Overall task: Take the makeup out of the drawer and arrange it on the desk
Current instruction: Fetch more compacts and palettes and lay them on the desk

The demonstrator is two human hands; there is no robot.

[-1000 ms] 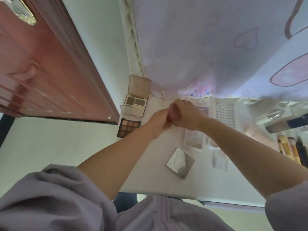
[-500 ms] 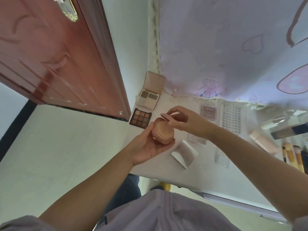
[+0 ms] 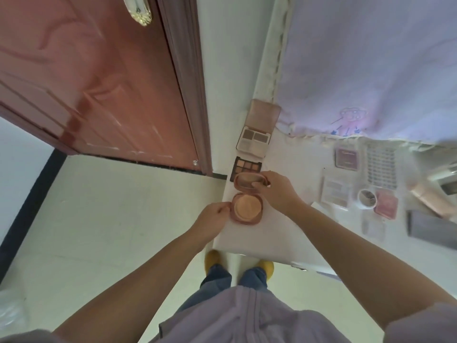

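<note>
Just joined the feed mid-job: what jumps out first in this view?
An open round pink compact at the desk's left edge, its powder pan showing: the left hand holds its base, the right hand grips the raised lid. Behind it, two open eyeshadow palettes line the same edge. A large red-brown door fills the upper left.

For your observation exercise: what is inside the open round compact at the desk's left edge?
The round compact holds a peach powder pan. Its raised lid's inside is partly covered by the right hand; whether there is a mirror cannot be told.
</note>
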